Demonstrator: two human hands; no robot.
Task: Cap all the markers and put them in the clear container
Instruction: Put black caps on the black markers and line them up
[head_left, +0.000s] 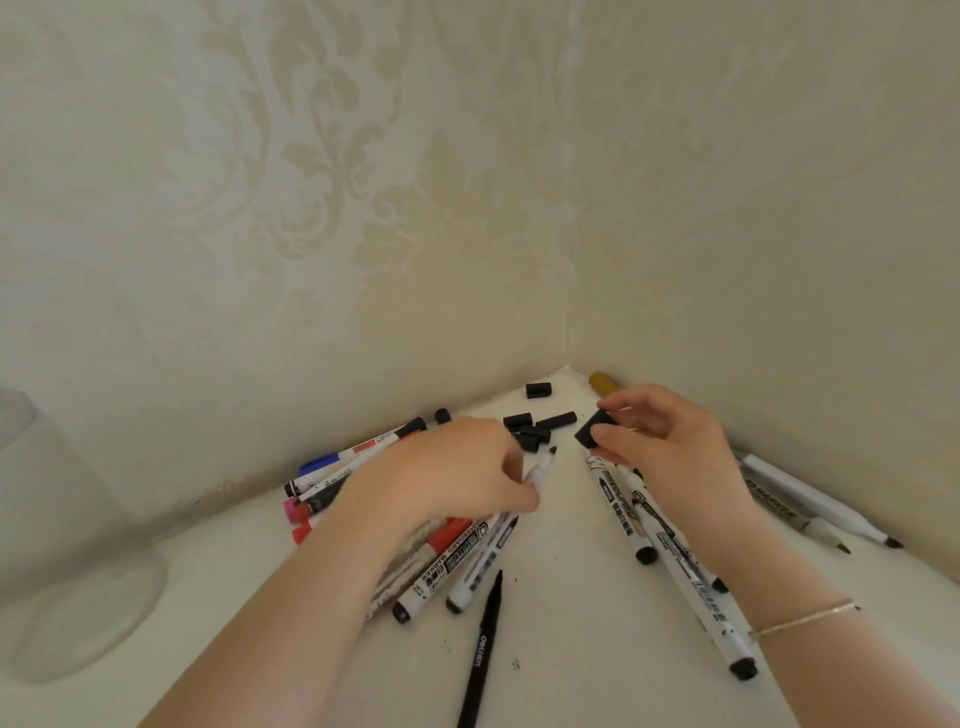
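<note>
My left hand (457, 470) grips an uncapped white marker (540, 470), its black tip pointing up and to the right. My right hand (670, 447) pinches a black cap (592, 428) a short way to the right of that tip. Several loose black caps (535, 426) lie in the corner behind both hands. A heap of markers (447, 561) lies under my left wrist, and white markers (675, 561) lie under my right hand. The clear container (67, 545) stands at the far left, blurred.
A black pen (483, 654) lies near the front. Grey markers (810, 499) rest along the right wall, and a gold marker (602, 383) sits in the corner. Patterned walls close off the white surface (561, 649) at the back and right.
</note>
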